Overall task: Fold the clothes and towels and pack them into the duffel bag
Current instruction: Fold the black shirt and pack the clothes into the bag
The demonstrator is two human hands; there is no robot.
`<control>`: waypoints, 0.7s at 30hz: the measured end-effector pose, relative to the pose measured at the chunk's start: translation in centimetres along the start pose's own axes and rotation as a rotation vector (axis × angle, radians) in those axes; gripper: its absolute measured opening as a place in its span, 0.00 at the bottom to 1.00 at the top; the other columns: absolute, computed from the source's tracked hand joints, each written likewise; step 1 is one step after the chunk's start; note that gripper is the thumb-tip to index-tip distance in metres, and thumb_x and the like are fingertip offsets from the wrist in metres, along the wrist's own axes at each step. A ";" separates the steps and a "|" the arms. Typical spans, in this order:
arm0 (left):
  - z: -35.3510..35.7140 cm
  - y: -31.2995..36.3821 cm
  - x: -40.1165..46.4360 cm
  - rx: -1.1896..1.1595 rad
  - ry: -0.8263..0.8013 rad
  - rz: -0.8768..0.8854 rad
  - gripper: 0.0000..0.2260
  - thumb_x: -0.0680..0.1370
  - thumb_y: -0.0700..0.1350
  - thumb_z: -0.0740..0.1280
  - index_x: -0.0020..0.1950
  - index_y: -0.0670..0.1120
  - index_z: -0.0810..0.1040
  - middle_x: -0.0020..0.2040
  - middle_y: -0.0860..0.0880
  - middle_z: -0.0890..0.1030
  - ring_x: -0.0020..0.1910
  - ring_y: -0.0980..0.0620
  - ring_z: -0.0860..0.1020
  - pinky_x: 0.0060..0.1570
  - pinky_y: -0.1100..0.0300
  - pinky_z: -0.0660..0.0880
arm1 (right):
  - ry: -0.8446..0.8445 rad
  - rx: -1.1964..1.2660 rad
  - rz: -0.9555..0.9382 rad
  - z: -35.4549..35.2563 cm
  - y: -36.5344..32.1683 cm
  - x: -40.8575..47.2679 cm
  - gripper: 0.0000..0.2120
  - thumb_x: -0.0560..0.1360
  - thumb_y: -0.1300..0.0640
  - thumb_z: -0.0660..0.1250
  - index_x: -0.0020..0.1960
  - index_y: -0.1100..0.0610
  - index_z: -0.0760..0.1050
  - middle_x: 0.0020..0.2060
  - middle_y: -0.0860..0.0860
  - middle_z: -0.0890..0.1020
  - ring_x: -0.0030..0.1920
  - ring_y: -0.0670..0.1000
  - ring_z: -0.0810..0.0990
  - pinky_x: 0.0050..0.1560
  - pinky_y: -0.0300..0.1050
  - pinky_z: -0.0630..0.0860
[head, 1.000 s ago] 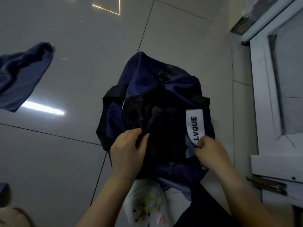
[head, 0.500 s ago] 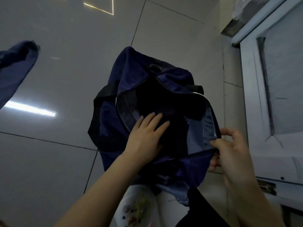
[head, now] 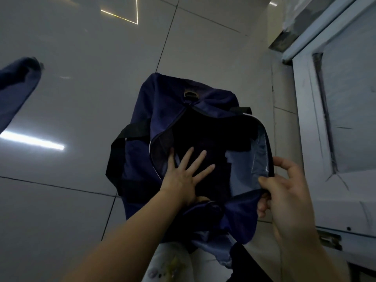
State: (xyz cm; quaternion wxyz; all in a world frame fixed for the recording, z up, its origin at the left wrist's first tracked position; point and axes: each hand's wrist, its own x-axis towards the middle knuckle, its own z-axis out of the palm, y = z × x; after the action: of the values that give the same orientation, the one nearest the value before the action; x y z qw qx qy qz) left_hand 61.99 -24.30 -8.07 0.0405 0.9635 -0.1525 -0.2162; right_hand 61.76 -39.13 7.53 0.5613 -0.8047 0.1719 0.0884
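A navy duffel bag [head: 168, 102] with black straps lies on the tiled floor in front of me, its top unzipped. My left hand [head: 186, 176] rests flat inside the opening, fingers spread, pressing on dark folded cloth [head: 205, 139] in the bag. My right hand [head: 284, 192] pinches the bag's right rim and pulls it outward, showing the pale blue lining [head: 250, 165]. A blue garment [head: 16, 90] lies on the floor at the far left, partly cut off by the frame.
A white door and frame [head: 335, 119] stand close on the right, with a metal hinge [head: 329, 241] low down. Glossy grey floor tiles [head: 81, 58] surround the bag. My knee in light patterned fabric [head: 168, 265] shows at the bottom.
My left hand went from gripping the cloth at the opening to pressing flat with fingers spread. My right hand let go of the labelled handle and now pulls the rim wide.
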 end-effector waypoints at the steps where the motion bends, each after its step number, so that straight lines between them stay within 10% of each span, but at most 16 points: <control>1: 0.4 0.2 0.7 -0.007 0.005 -0.023 0.40 0.71 0.76 0.46 0.73 0.62 0.29 0.73 0.50 0.24 0.73 0.41 0.28 0.61 0.27 0.32 | 0.008 -0.011 0.009 -0.2 0.4 0.1 0.16 0.77 0.71 0.58 0.56 0.51 0.70 0.20 0.49 0.73 0.17 0.47 0.65 0.17 0.40 0.64; 7: 0.0 0.5 1.3 -0.056 0.001 -0.033 0.42 0.69 0.77 0.47 0.73 0.62 0.30 0.73 0.50 0.24 0.73 0.42 0.28 0.61 0.27 0.32 | 0.072 -0.089 0.080 -1.8 2.1 1.2 0.16 0.78 0.68 0.59 0.60 0.51 0.69 0.19 0.49 0.71 0.18 0.46 0.66 0.20 0.41 0.66; 11: -0.1 0.6 0.0 -0.129 0.341 0.036 0.33 0.75 0.70 0.48 0.77 0.58 0.56 0.79 0.47 0.45 0.78 0.44 0.45 0.69 0.32 0.41 | -0.004 -0.194 0.088 -2.0 2.7 2.0 0.13 0.79 0.59 0.63 0.62 0.49 0.68 0.29 0.55 0.79 0.26 0.49 0.75 0.24 0.43 0.73; 15: 0.7 2.4 1.3 0.061 0.018 0.150 0.35 0.76 0.70 0.49 0.76 0.59 0.35 0.76 0.50 0.30 0.71 0.43 0.25 0.63 0.29 0.31 | -0.023 -0.274 0.061 -1.8 3.0 2.0 0.15 0.78 0.63 0.63 0.60 0.48 0.66 0.31 0.57 0.78 0.23 0.46 0.75 0.23 0.38 0.74; 21: 0.9 3.1 1.9 0.062 -0.062 0.121 0.40 0.74 0.71 0.53 0.75 0.58 0.32 0.75 0.49 0.27 0.70 0.41 0.24 0.62 0.26 0.34 | 0.012 -0.244 0.070 -1.7 2.7 2.2 0.19 0.78 0.68 0.59 0.60 0.47 0.65 0.29 0.56 0.74 0.21 0.45 0.72 0.22 0.40 0.73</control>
State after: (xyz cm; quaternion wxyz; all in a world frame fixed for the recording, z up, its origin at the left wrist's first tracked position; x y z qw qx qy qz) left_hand 62.37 -27.88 -9.20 0.0191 0.9462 -0.2180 -0.2382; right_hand 62.66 -41.99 5.02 0.4548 -0.8610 0.1912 0.1234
